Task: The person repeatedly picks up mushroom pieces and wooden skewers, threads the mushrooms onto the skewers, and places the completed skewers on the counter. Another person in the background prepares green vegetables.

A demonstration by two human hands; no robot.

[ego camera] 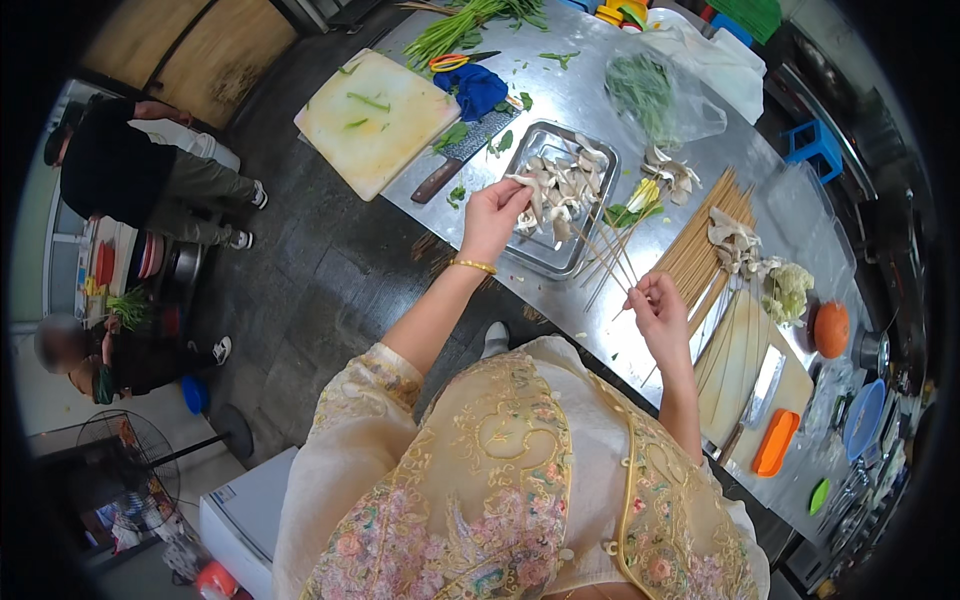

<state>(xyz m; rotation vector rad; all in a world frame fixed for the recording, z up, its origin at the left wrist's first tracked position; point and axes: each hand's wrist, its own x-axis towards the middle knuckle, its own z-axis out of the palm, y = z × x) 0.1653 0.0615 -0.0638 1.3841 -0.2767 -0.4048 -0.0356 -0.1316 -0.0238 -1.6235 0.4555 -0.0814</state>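
My left hand (493, 219) pinches a piece of oyster mushroom (528, 182) between thumb and fingers, over the near left side of a rectangular metal tray (547, 266). Torn and skewered oyster mushrooms (564, 187) fill much of that tray. Between its fingertips my right hand (660, 311) holds a thin bamboo skewer (609, 268), which slants toward the tray. Other skewers lean from the tray's right edge, so I cannot tell exactly how many are in the hand. A thick bundle of bamboo skewers (694, 236) lies just beyond my right hand, with mushroom pieces (735, 238) on it.
Left of the tray lie a cleaver (465, 150), a cutting board (375, 124), a blue cloth (478, 90) and scissors (454, 62). To the right are a knife (765, 386) on another board (787, 367) and an orange tray (777, 442). Two people (112, 172) stand across the floor.
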